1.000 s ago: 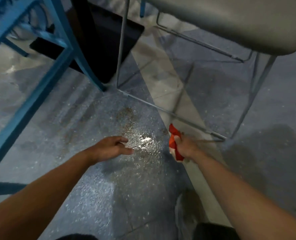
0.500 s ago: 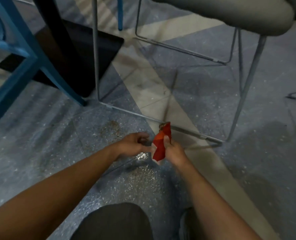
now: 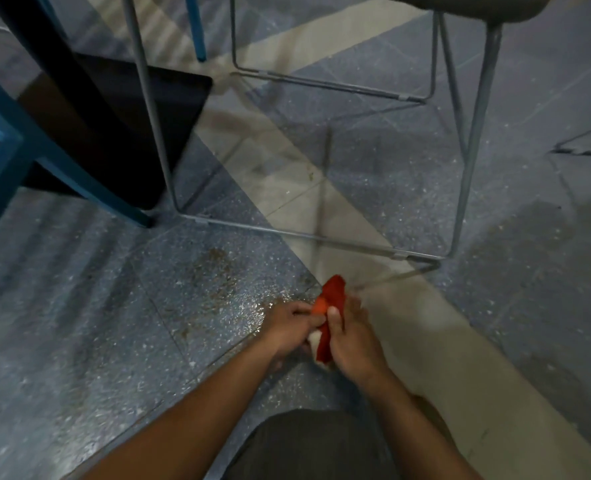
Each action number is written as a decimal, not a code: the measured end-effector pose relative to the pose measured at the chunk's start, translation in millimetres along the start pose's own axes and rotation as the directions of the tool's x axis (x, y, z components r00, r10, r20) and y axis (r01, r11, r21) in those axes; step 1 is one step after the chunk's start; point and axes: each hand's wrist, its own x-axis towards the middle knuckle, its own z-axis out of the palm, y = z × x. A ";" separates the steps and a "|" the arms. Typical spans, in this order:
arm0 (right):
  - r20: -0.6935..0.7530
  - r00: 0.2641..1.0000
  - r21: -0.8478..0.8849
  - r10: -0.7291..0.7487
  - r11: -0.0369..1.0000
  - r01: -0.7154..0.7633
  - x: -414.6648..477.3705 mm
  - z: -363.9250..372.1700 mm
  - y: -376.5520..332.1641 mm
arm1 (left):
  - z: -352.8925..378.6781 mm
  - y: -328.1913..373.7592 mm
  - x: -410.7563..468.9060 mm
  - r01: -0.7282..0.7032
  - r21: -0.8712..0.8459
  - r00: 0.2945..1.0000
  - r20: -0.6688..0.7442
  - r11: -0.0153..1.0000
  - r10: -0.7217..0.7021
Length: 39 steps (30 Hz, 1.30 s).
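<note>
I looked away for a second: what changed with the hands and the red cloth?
The left hand moved right, from over the floor to the red cloth, and now pinches it. The right hand still grips the cloth; the brown stain and the chair frame stay put.

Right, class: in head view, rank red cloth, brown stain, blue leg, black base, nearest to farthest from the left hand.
1. red cloth, in left hand
2. brown stain, just left
3. blue leg, farther left
4. black base, far behind

Left hand [image 3: 290, 329] against right hand [image 3: 353, 344], both curled
</note>
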 end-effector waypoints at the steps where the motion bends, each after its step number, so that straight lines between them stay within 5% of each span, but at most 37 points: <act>1: 0.069 0.998 -0.096 -0.015 0.995 0.021 -4.5 14.0 1.2 | -7.8 -12.8 -0.1 0.023 0.030 0.998 -0.061 0.999 -0.021; 4: 0.127 0.990 -0.356 -0.062 0.929 0.104 -15.8 50.3 10.7 | -36.7 -43.9 0.9 0.010 0.172 0.981 -0.194 0.985 0.024; 8: 0.026 0.998 -0.457 -0.058 0.887 0.064 -17.3 76.0 9.0 | -58.0 -52.5 2.2 -0.099 0.454 0.964 -0.176 0.886 0.198; 17: -0.127 0.989 -0.426 -0.080 0.904 0.018 24.6 85.9 -7.9 | -54.5 -1.7 23.1 -0.281 0.606 0.930 -0.019 0.745 0.367; 24: -0.146 0.976 -0.574 -0.159 0.818 0.048 86.6 74.5 -18.1 | -116.1 -20.5 20.9 -0.256 0.344 0.893 -0.273 0.903 0.358; 29: -0.195 0.953 -0.567 -0.234 0.820 0.085 79.9 84.4 -21.4 | -155.7 -41.2 13.7 -0.224 0.328 0.893 -0.307 0.918 0.328; 34: -0.069 0.941 -0.644 -0.330 0.735 0.211 74.2 86.8 -13.7 | -160.9 -31.7 17.6 -0.270 0.250 0.880 -0.327 0.930 0.343; 39: 0.122 0.848 -0.575 -0.516 0.660 0.484 36.3 104.1 -1.8 | -158.5 -17.6 21.2 -0.320 0.128 0.875 -0.340 0.939 0.344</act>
